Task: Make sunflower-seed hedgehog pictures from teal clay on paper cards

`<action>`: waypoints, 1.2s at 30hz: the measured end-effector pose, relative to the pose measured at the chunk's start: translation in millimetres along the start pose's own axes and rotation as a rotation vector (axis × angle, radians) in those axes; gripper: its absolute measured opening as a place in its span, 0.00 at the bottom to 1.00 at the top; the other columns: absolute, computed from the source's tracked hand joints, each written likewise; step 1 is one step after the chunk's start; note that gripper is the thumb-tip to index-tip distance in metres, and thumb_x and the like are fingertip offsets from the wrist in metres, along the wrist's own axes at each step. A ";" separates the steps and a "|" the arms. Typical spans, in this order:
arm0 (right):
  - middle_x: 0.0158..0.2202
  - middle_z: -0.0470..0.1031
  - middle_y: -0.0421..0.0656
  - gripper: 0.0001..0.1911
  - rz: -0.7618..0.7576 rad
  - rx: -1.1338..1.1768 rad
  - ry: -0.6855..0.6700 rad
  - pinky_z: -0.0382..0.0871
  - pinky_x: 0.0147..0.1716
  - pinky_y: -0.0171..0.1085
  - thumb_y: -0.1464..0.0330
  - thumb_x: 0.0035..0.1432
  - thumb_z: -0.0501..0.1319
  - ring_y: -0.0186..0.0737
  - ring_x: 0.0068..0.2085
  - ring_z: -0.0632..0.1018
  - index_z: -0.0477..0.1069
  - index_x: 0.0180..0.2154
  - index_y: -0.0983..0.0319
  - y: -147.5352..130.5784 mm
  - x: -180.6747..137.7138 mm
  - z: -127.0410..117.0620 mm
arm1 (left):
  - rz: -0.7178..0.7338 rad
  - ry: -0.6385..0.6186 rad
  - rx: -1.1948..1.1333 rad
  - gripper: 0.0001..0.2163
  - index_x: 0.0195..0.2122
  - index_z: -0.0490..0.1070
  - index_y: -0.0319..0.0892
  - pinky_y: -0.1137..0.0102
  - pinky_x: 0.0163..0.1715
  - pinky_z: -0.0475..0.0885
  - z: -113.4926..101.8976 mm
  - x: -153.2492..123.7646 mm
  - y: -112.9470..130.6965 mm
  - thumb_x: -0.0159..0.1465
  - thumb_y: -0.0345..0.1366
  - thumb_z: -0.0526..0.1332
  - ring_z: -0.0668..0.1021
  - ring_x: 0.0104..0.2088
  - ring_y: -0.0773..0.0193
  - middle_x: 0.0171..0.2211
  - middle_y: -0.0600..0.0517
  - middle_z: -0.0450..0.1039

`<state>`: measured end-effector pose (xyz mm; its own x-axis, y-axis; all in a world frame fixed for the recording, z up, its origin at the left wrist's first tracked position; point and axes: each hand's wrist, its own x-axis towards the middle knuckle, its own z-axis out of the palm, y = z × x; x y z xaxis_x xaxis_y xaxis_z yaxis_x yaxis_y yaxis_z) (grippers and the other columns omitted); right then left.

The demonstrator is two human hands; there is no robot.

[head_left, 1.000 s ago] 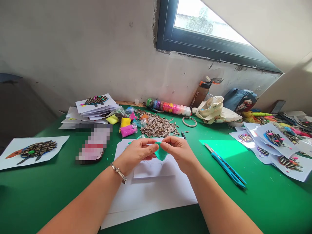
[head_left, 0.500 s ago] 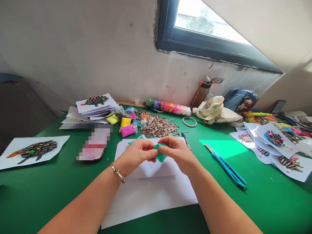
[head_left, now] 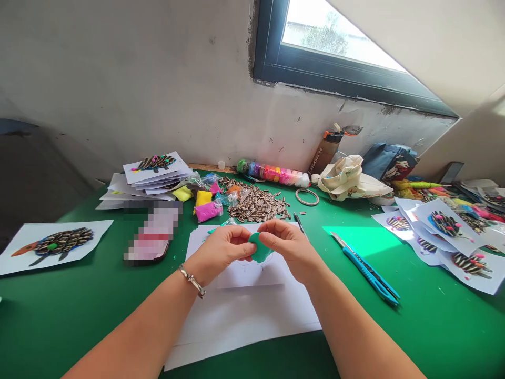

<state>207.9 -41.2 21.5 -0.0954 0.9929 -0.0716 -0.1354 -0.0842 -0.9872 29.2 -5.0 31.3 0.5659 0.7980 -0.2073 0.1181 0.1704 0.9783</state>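
A flattened piece of green modelling clay (head_left: 261, 250) is pinched between my two hands, over the white paper. My left hand (head_left: 226, 247), with a metal bracelet at the wrist, grips its left edge between thumb and fingers. At its upper right, my right hand (head_left: 290, 245) presses it between thumb and fingertips. Beneath lies a small white sheet (head_left: 252, 279) with faint drawn lines, on top of larger white paper (head_left: 244, 321). A bit of teal clay in clear wrap (head_left: 229, 222) shows just behind my left hand.
Sunflower seeds (head_left: 258, 204) are heaped behind the paper, beside packets of coloured clay (head_left: 207, 210). To the right lie a pen (head_left: 300, 223), a blue utility knife (head_left: 366, 271) and seed pictures (head_left: 444, 223). On the left are a phone (head_left: 153, 234) and another seed picture (head_left: 59, 245).
The green clay looks flatter and wider between my fingers. My right thumb and fingers have shifted slightly on it; my left hand has hardly moved.
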 end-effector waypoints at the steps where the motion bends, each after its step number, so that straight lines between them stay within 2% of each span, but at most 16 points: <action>1: 0.29 0.71 0.39 0.13 -0.008 -0.010 0.001 0.63 0.32 0.36 0.60 0.51 0.68 0.34 0.31 0.70 0.72 0.33 0.62 0.7 -0.1 -0.1 | -0.003 -0.007 -0.001 0.11 0.33 0.76 0.40 0.66 0.36 0.71 -0.3 -0.3 -0.1 0.53 0.41 0.69 0.76 0.30 0.63 0.29 0.52 0.74; 4: 0.25 0.69 0.38 0.14 -0.048 -0.049 0.041 0.61 0.30 0.35 0.59 0.51 0.68 0.33 0.29 0.68 0.72 0.28 0.63 2.4 -1.1 0.8 | -0.012 -0.030 -0.009 0.12 0.35 0.76 0.41 0.66 0.36 0.71 0.0 -0.8 -0.8 0.54 0.42 0.69 0.77 0.31 0.62 0.30 0.52 0.75; 8: 0.24 0.70 0.39 0.16 -0.066 -0.071 0.082 0.62 0.28 0.36 0.57 0.50 0.68 0.34 0.27 0.69 0.71 0.26 0.63 1.0 -2.1 2.4 | -0.002 -0.019 0.008 0.10 0.32 0.76 0.40 0.67 0.35 0.71 1.8 0.3 0.0 0.53 0.40 0.69 0.76 0.30 0.63 0.27 0.53 0.74; 10: 0.25 0.73 0.41 0.17 -0.036 -0.048 0.073 0.64 0.30 0.37 0.56 0.50 0.68 0.36 0.28 0.71 0.72 0.28 0.63 -0.7 -1.8 1.9 | 0.010 0.013 0.000 0.10 0.31 0.76 0.40 0.67 0.34 0.70 1.5 0.6 1.5 0.52 0.40 0.69 0.75 0.30 0.63 0.27 0.54 0.74; 14: 0.32 0.76 0.43 0.21 0.066 0.048 0.052 0.67 0.32 0.38 0.56 0.47 0.70 0.38 0.31 0.74 0.74 0.39 0.62 -2.0 0.1 -1.3 | 0.036 0.046 -0.036 0.12 0.31 0.75 0.39 0.66 0.36 0.70 -2.2 -0.5 4.0 0.51 0.42 0.70 0.74 0.30 0.63 0.29 0.52 0.74; 20: 0.27 0.76 0.42 0.15 0.015 0.045 0.020 0.67 0.30 0.37 0.59 0.47 0.70 0.36 0.28 0.74 0.75 0.32 0.63 1.1 1.0 -0.3 | -0.010 -0.022 -0.032 0.16 0.39 0.76 0.41 0.65 0.38 0.69 -5.5 -1.0 2.0 0.54 0.45 0.69 0.76 0.33 0.61 0.33 0.51 0.76; 23: 0.26 0.75 0.41 0.14 -0.001 0.046 0.033 0.67 0.30 0.37 0.59 0.47 0.70 0.36 0.27 0.74 0.75 0.31 0.63 1.4 0.8 1.7 | -0.014 -0.056 0.027 0.12 0.37 0.76 0.41 0.67 0.36 0.69 -3.8 -0.1 -0.6 0.53 0.41 0.69 0.76 0.33 0.61 0.30 0.51 0.76; 27: 0.28 0.76 0.41 0.15 0.019 0.063 0.049 0.67 0.30 0.37 0.59 0.48 0.70 0.36 0.29 0.74 0.74 0.32 0.63 1.1 1.3 1.8 | 0.009 -0.004 0.030 0.09 0.34 0.75 0.40 0.66 0.35 0.69 -1.1 1.2 -2.5 0.53 0.38 0.68 0.75 0.32 0.61 0.28 0.51 0.76; 31: 0.30 0.77 0.43 0.16 0.074 0.069 0.005 0.68 0.31 0.38 0.58 0.48 0.70 0.38 0.30 0.75 0.75 0.36 0.62 0.4 1.8 0.3 | 0.032 0.051 0.027 0.10 0.33 0.75 0.40 0.67 0.35 0.69 -1.4 1.3 -0.7 0.52 0.38 0.68 0.75 0.31 0.62 0.29 0.51 0.75; 36: 0.29 0.77 0.43 0.15 0.054 0.054 0.005 0.67 0.30 0.37 0.59 0.46 0.70 0.36 0.29 0.74 0.76 0.32 0.63 -1.7 0.5 1.1 | 0.015 -0.061 -0.007 0.16 0.38 0.75 0.41 0.66 0.37 0.69 -6.9 0.4 -1.1 0.55 0.46 0.68 0.75 0.33 0.61 0.32 0.50 0.75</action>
<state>207.0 -40.6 23.3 -0.0988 0.9872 -0.1254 -0.1835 -0.1419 -0.9727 23.7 -0.8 30.1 0.6165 0.7638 -0.1915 0.1034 0.1625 0.9813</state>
